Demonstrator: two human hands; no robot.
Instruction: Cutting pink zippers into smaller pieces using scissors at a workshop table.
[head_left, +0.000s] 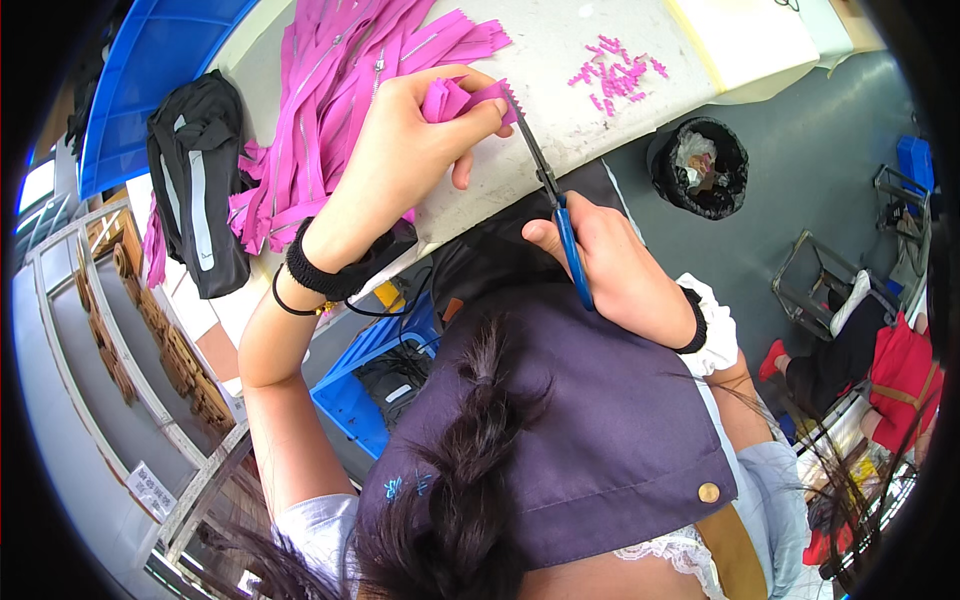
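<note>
My left hand (420, 135) grips the bunched ends of pink zipper tapes (450, 99) over the white table (465, 217). In my right hand (619, 270) are scissors with blue handles (562, 225); their blades reach up to the zigzag end of the pink tape beside my left fingertips. Whether the blades touch or cut the fabric is hard to tell. A heap of pink zippers with metal teeth (322, 112) lies behind and left of my left hand. Small pink zigzag offcuts (616, 73) lie on the table to the right.
Left of the zippers lies a black bag with grey stripes (199, 187), near a large blue bin (135, 82). A black-lined waste bin (701, 169) stands on the floor past the table edge. Below the table is a blue crate (352, 405). A person in red (904, 367) is at far right.
</note>
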